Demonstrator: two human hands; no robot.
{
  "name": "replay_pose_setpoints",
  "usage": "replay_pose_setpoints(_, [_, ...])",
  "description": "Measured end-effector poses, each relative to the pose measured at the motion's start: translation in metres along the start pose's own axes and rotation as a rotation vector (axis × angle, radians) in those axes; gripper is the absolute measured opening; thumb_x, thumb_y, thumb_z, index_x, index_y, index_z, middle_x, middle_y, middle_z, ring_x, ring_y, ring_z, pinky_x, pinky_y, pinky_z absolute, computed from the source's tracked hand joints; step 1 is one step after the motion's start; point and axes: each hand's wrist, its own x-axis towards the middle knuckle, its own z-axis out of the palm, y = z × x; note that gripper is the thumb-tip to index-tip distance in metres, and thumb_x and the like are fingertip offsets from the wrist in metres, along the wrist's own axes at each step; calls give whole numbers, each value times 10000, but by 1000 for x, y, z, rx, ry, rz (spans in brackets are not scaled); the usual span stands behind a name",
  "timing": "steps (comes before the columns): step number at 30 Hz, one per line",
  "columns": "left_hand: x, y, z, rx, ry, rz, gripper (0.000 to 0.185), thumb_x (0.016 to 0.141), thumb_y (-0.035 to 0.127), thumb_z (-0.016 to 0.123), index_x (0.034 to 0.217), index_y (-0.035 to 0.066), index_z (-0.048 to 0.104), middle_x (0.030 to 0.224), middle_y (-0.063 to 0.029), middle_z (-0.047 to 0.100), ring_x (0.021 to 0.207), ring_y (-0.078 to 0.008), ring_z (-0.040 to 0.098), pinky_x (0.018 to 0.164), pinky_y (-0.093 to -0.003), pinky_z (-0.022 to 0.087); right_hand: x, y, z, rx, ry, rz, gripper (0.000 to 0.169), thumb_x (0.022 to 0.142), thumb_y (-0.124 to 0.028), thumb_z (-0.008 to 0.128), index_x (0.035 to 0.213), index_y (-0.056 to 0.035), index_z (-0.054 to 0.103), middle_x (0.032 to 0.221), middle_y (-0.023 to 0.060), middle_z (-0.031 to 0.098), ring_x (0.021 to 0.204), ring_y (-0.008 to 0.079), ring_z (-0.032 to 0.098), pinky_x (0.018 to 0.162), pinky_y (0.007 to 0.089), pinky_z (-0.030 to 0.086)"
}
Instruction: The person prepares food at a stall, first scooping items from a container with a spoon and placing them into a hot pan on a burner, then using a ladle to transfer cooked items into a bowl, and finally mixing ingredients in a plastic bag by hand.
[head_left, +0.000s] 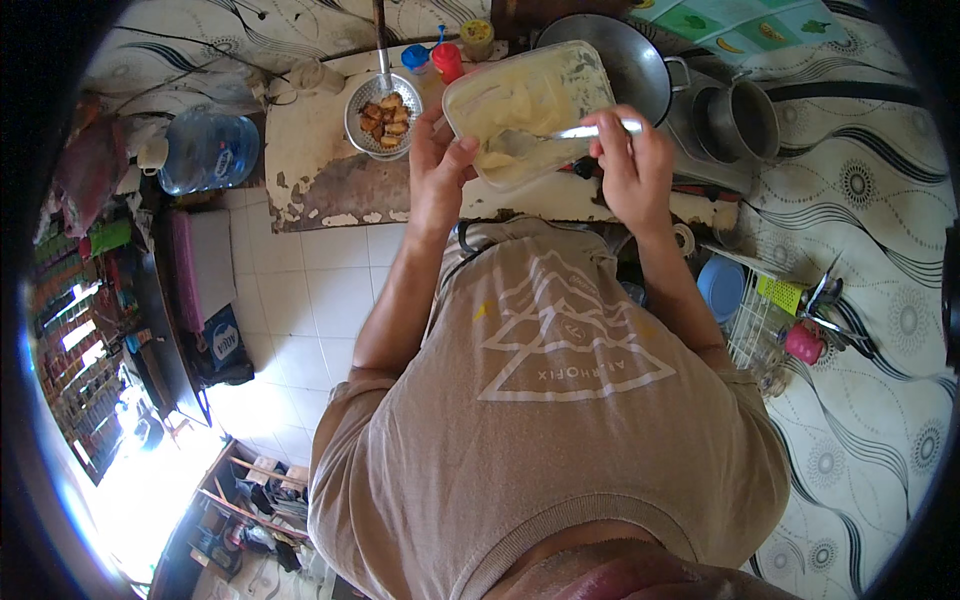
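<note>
My left hand (441, 174) grips the near left corner of a clear rectangular plastic container (582, 99), which is tilted above the worktop. Pale yellow, creamy paste or batter (517, 101) coats its floor and walls. In my right hand (636, 169) is the handle of a metal spoon (577, 133); its bowl rests in the paste near the container's close side. Left of the container, browned fried pieces (386, 120) lie in a perforated metal skimmer (360, 94) with a long handle. Behind the container, a dark wok (637, 56) is partly covered by it.
The worktop (300, 150) has peeling, worn paint. A red-capped bottle (448, 63), a blue-lidded container (415, 58) and a jar (477, 39) stand at its back. Metal pots (742, 120) sit at the right. A large blue water jug (214, 154) is at the left; a dish rack (750, 322) is at lower right.
</note>
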Motion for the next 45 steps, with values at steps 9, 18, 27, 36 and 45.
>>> replay_pose_setpoints(9, [-1,-7,-6,-46,-18,-32,729,906,322,597,1480,14,270,1380,-152,494,1231,-224,555,997,-363,492,10,11,1,197,116,44,175,986,-132,557,960,3,665,664,43,615,555,60,548,489,236,420])
replay_pose_setpoints(18, [1,-6,-10,-144,-46,28,773,886,418,612,1457,-2,304,1390,-141,488,1277,-257,508,1062,-406,430,-7,-10,-8,-47,-61,-539,121,863,-33,673,981,-42,695,800,115,695,694,215,682,601,294,524])
replay_pose_setpoints(27, [2,-3,-10,-158,-90,76,826,866,471,647,1453,-2,310,1408,-142,466,1298,-260,479,1069,-426,421,-10,-12,-15,31,-46,-440,98,876,-28,658,966,-33,696,807,125,703,702,232,688,618,298,525])
replay_pose_setpoints(36, [-1,3,-8,-143,-60,69,827,845,451,669,1445,1,319,1389,-141,479,1287,-255,486,1072,-417,412,-9,-17,-16,-30,-30,-487,74,867,-47,670,938,-36,687,787,107,694,666,244,667,586,312,508])
replay_pose_setpoints(45, [-2,0,-14,-14,17,95,762,821,292,658,1432,-11,318,1357,-170,496,1245,-264,525,1045,-396,437,-9,-13,-7,-285,-44,-610,93,858,-40,671,951,-40,663,767,99,657,643,269,625,552,335,485])
